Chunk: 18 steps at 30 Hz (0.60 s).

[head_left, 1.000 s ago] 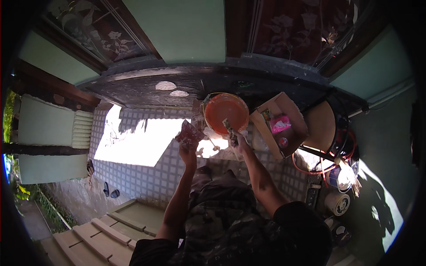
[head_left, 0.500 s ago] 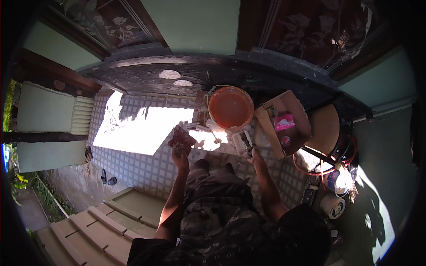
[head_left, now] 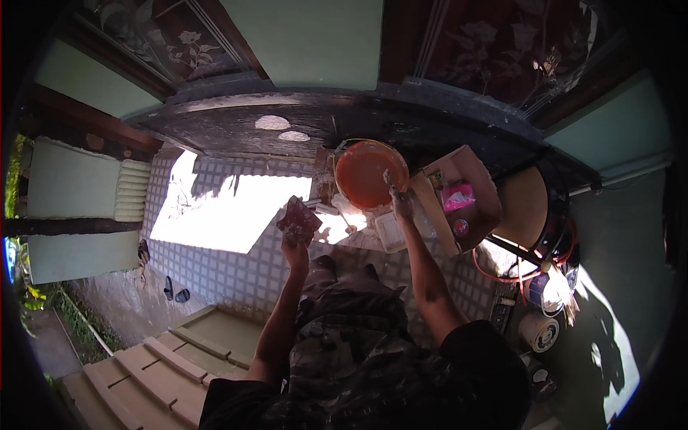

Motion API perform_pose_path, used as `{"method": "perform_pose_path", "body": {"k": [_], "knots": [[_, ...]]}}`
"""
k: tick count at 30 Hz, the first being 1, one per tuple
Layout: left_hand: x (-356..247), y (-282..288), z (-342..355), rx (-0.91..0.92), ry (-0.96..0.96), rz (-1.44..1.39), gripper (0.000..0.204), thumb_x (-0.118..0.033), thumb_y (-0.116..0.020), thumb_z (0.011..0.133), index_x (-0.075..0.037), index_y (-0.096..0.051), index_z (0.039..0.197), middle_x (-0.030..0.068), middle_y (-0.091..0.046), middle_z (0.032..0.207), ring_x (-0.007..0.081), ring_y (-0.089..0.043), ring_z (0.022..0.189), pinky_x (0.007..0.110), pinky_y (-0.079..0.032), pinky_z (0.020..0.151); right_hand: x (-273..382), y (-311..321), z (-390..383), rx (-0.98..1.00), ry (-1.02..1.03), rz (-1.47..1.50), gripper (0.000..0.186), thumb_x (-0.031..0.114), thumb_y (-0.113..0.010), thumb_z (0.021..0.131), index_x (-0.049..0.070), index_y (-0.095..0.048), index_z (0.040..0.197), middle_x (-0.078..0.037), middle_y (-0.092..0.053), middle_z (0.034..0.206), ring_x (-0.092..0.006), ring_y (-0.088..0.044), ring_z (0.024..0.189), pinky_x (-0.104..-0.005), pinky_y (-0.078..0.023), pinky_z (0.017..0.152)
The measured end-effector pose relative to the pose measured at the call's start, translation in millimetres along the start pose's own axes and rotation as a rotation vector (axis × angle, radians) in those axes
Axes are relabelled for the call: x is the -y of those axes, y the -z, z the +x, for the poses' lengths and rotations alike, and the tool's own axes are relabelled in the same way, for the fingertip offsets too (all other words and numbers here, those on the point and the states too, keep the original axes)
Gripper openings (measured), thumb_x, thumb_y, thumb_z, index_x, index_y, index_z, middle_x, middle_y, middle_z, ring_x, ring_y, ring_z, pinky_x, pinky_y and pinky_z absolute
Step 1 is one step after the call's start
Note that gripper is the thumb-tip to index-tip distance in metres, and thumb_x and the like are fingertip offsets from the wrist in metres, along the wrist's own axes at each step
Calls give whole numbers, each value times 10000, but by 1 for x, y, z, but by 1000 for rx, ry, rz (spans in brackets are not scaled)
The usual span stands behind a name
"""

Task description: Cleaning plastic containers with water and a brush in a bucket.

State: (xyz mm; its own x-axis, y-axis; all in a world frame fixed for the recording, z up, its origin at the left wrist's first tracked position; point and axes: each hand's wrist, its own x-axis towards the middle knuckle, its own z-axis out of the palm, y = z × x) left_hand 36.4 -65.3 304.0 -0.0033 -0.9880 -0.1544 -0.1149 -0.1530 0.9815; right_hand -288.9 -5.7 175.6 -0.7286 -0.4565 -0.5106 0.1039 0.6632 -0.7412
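Note:
My left hand (head_left: 294, 245) grips a flat, squarish dark-red plate (head_left: 300, 213) smeared with pale material, held up over the tiled floor. My right hand (head_left: 403, 206) is closed at the near right rim of an orange bucket (head_left: 358, 170). From its fingers a small, pale-smeared tool (head_left: 388, 177) reaches over the bucket's mouth; its exact kind is too small to tell. Below the bucket, beside my right wrist, lies a white rectangular tray (head_left: 389, 233).
To the right of the bucket stands an open cardboard box (head_left: 489, 188) with a pink packet (head_left: 459, 197) inside. A dark ledge (head_left: 215, 118) runs along the wall ahead. Further right are a red hose (head_left: 481, 275) and a round tub (head_left: 534, 330). Slippers (head_left: 182, 294) lie at left.
My right hand has moved forward from the white tray to the bucket, bringing the small tool over its mouth. My left hand and the plate have shifted slightly forward and right.

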Motion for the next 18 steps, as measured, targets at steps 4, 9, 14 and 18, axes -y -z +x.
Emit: {"method": "perform_pose_path", "body": {"k": [4, 9, 14, 18], "knots": [[-9, -9, -3, 41, 20, -203, 360, 109, -466, 807, 59, -522, 1159, 155, -591, 1086, 208, -612, 959, 309, -567, 784, 20, 27, 5, -138, 354, -202, 645, 637, -476, 889, 32, -669, 1005, -248, -681, 921, -431, -656, 887, -520, -502, 753], [-15, -9, -1, 34, 25, -54, 359, 101, -467, 829, 59, -513, 1182, 160, -575, 1123, 240, -622, 990, 340, -589, 820, -6, 26, -13, -117, 366, -532, 596, 581, -489, 910, 28, -657, 1058, -261, -676, 922, -438, -648, 901, -509, -503, 778], [-12, -7, -1, 26, 63, -196, 350, 96, -472, 827, 59, -520, 1171, 158, -576, 1116, 244, -631, 976, 350, -592, 825, -26, -5, -21, 52, 488, -355, 488, 449, -594, 906, 2, -629, 1098, -214, -687, 938, -399, -654, 903, -479, -509, 788], [-10, -6, -4, 23, 53, -163, 303, 89, -487, 821, 51, -537, 1117, 149, -586, 1092, 227, -631, 951, 342, -587, 812, -20, -5, -25, -80, 382, -326, 492, 468, -579, 906, 0, -635, 1046, -221, -685, 936, -399, -654, 908, -481, -506, 801]]}}
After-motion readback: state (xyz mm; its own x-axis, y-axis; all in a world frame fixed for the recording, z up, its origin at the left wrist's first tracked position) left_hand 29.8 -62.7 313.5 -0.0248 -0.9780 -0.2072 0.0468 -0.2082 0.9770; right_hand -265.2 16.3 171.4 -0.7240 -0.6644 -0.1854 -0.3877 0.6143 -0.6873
